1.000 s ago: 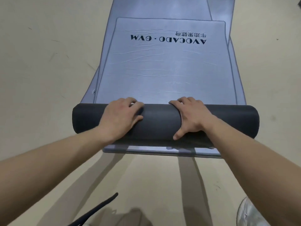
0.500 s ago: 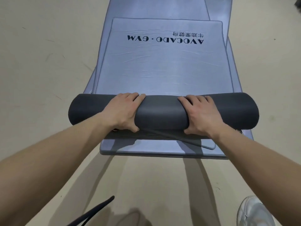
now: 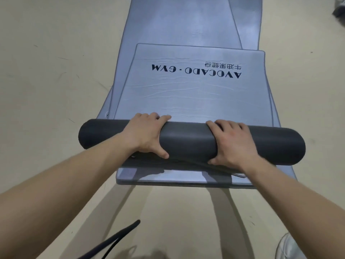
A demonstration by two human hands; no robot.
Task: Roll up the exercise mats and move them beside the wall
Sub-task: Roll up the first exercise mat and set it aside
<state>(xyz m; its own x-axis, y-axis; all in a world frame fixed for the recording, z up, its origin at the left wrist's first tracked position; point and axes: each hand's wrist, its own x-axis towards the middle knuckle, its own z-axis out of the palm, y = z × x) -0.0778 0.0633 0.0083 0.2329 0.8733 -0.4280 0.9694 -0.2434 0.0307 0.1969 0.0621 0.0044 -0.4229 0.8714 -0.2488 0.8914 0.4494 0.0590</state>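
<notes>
A grey exercise mat is partly rolled into a dark roll [image 3: 188, 139] lying crosswise in the middle of the view. Its flat remainder [image 3: 194, 94], printed "AVOCADO · GYM", stretches away from me. My left hand [image 3: 145, 133] grips the roll left of centre, fingers over the top and thumb on the near side. My right hand [image 3: 233, 143] grips it right of centre the same way. More grey mats [image 3: 179, 23] lie flat underneath, and one shows its near edge [image 3: 177, 176] below the roll.
Beige floor [image 3: 46, 81] surrounds the mats on all sides. A dark strap [image 3: 119, 238] hangs at the bottom left of centre. A white shoe [image 3: 287, 247] shows at the bottom right. A dark object [image 3: 339, 12] sits at the top right edge.
The roll has advanced away from me along the mat and grown thicker, leaving less flat mat before the printed lettering. Both hands shifted their grip over the roll.
</notes>
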